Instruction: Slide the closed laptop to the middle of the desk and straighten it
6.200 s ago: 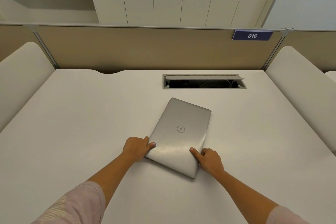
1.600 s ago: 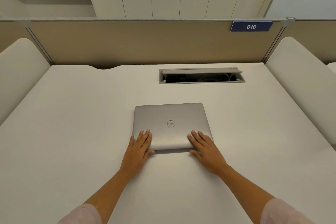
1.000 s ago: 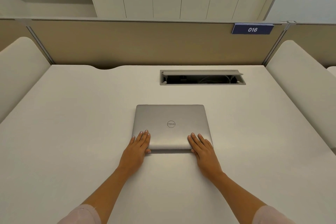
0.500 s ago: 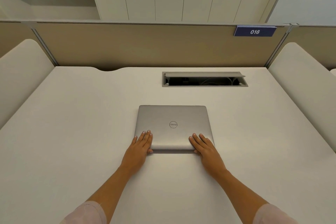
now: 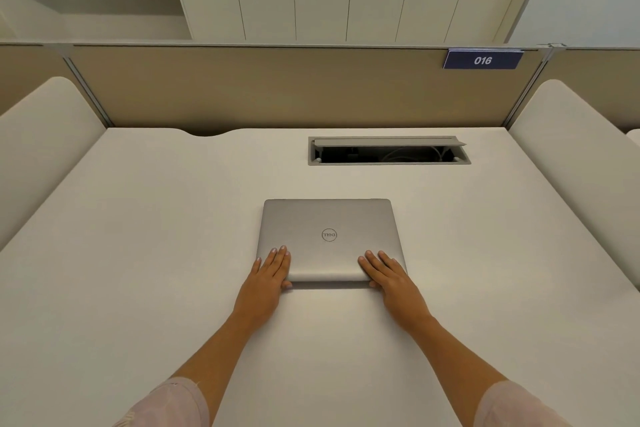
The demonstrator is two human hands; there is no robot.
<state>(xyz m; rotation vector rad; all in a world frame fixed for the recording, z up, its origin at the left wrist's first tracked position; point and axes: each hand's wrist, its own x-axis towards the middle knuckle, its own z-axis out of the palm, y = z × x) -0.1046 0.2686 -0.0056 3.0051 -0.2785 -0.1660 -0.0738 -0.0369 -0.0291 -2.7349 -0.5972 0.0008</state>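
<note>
The closed silver laptop [image 5: 329, 229] lies flat near the middle of the white desk [image 5: 138, 253], its edges square to the desk's back edge and its round logo facing up. My left hand [image 5: 268, 274] lies over the near left corner, fingers flat on the lid and thumb at the front edge. My right hand [image 5: 388, 274] covers the near right corner the same way. Both forearms reach in from the bottom of the view.
An open cable hatch [image 5: 388, 151] with wires inside is set into the desk just behind the laptop. A tan partition [image 5: 277, 87] with a blue "016" tag [image 5: 482, 60] closes the back. Padded white side panels [image 5: 45, 135] flank the desk.
Six seconds ago the laptop lay turned at an angle; it now sits square. Over the last second the laptop and both hands have stayed put, and only the camera view shifted slightly.
</note>
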